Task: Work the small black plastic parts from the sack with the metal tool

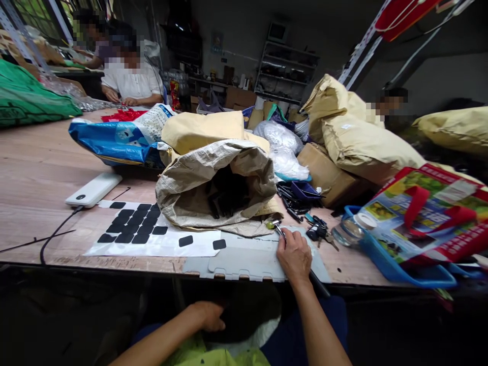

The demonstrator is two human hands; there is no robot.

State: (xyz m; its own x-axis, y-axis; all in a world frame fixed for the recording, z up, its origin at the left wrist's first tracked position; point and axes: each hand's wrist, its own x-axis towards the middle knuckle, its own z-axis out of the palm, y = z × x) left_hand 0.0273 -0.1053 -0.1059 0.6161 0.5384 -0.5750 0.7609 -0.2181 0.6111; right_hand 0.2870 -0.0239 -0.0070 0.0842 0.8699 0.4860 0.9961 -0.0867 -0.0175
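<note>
My right hand rests over the grey board near the table's front edge, its fingers closed round a thin metal-tipped tool. Below the table edge, over my lap, is my left hand; its fingers are partly lost in shadow, and whether it holds anything cannot be seen. A woven sack lies with its mouth towards me, dark pieces inside. Left of the board, a white sheet carries rows of black rounded patches. Two more patches lie near its right end.
A white power bank with a cable lies at the left. To the right are keys, black parts, a clear jar and a blue tray under a colourful bag. Other people sit beyond the table.
</note>
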